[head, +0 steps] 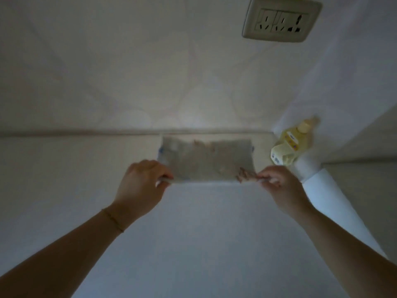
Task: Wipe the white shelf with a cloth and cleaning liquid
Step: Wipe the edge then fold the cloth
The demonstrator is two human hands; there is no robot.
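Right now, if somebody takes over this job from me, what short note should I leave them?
Left hand pinches the near left corner of the cloth; right hand pinches its near right corner.
The stained cloth is stretched flat between them, low over the shelf by the wall; contact is unclear.
The yellow bottle sits right of the cloth, apart from it.
Done: cloth spread out. Left: wipe the shelf; whether liquid was applied is unclear.
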